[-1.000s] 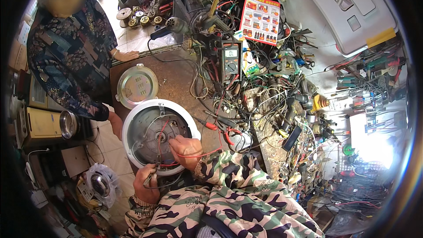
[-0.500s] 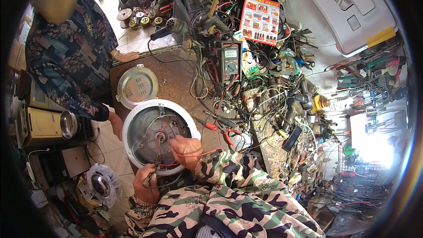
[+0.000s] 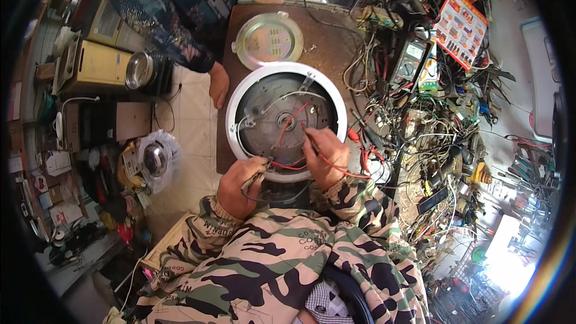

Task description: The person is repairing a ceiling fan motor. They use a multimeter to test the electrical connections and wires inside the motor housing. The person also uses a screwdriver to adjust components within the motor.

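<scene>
A round appliance base (image 3: 252, 99) with a white rim lies open side up on the bench, wires and a central ring showing inside. My right hand (image 3: 327, 159) pinches a slim dark test probe (image 3: 308, 135), pointing it into the base right of the ring. A red lead (image 3: 351, 173) runs from that hand to the right. At the near left rim my left hand (image 3: 239, 186) is closed around the end of a dark lead (image 3: 273, 200), its tip mostly hidden by fingers. Red wires (image 3: 288, 166) lie between both hands.
Beyond the base rests a round metal cover (image 3: 268, 39). A multimeter (image 3: 411, 59) stands among tangled wires (image 3: 444, 138) on the right. Another person's hand (image 3: 218, 84) is at the bench's left edge. A steel pot (image 3: 140, 71) and a plastic-wrapped item (image 3: 157, 159) are farther left.
The view has swung, so the bench sits farther right and higher. My right hand has shifted from over the base's middle toward its near right side, the probe now visible. My left hand stays by the near rim.
</scene>
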Motion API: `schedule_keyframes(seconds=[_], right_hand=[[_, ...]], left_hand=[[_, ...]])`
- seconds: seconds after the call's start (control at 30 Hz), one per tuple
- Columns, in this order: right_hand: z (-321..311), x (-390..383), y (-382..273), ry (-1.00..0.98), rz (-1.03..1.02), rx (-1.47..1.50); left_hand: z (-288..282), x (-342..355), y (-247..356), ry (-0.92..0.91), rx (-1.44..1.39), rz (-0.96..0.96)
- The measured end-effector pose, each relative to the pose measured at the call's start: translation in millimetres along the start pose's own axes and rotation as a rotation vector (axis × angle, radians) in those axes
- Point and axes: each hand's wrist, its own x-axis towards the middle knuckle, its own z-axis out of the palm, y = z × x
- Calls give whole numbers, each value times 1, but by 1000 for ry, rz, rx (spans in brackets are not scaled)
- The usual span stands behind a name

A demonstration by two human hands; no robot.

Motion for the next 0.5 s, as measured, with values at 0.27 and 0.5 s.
schedule_keyframes(seconds=[0.27,0.5], right_hand=[[-5,5,1,-52,14,24],[-5,7,0,-49,22,27]], left_hand=[[2,-7,-4,-10,-62,-36],[2,-9,-9,57,-181,-101]])
